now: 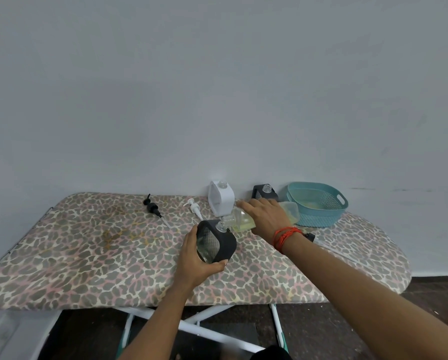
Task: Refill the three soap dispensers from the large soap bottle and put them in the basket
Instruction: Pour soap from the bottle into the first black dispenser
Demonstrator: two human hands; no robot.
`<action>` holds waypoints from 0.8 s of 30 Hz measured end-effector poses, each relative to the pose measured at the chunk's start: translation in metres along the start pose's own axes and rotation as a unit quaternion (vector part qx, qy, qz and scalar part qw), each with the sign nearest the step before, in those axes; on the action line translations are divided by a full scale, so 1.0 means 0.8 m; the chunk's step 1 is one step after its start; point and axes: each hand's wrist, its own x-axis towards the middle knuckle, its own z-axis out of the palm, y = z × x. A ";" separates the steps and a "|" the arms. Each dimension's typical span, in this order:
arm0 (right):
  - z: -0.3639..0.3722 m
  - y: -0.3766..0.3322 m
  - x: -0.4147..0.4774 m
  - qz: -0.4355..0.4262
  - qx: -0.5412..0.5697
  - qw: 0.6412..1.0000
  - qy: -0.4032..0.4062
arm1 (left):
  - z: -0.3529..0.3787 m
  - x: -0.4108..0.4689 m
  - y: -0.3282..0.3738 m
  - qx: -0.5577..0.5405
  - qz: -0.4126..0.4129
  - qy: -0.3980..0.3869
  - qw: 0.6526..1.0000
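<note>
Left hand [197, 261] grips a squarish dark dispenser [219, 242] over the leopard-print board [88, 255]. Right hand [265, 216] wraps the clear bottle [239, 220], tipped, its mouth seemingly at the dispenser's neck. Behind, a white dispenser [221, 201] and a black dispenser [265, 192] stand at the far edge, with a perforated teal basket [319, 206] to the right.

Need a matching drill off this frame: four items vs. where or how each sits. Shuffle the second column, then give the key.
Things
1. large soap bottle
2. white dispenser
3. black pump
4. basket

States
A. lies loose on the left part of the ironing board
B. stands uncapped at the back
C. sits at the right end
D. tipped in the right hand, neck at the mouth of the black dispenser gripped by the left hand

Pairs: 1-D, 2-B, 3-A, 4-C
</note>
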 end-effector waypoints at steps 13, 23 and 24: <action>-0.001 -0.001 0.000 -0.003 0.000 1.000 -0.002 | 0.000 0.000 0.000 0.006 -0.004 0.001 1.000; -0.001 -0.002 0.000 0.000 -0.003 1.000 -0.006 | -0.002 0.000 0.001 0.000 -0.003 -0.004 1.000; -0.002 -0.002 0.000 0.000 -0.003 1.000 -0.006 | -0.002 -0.001 0.001 -0.002 -0.005 -0.005 1.000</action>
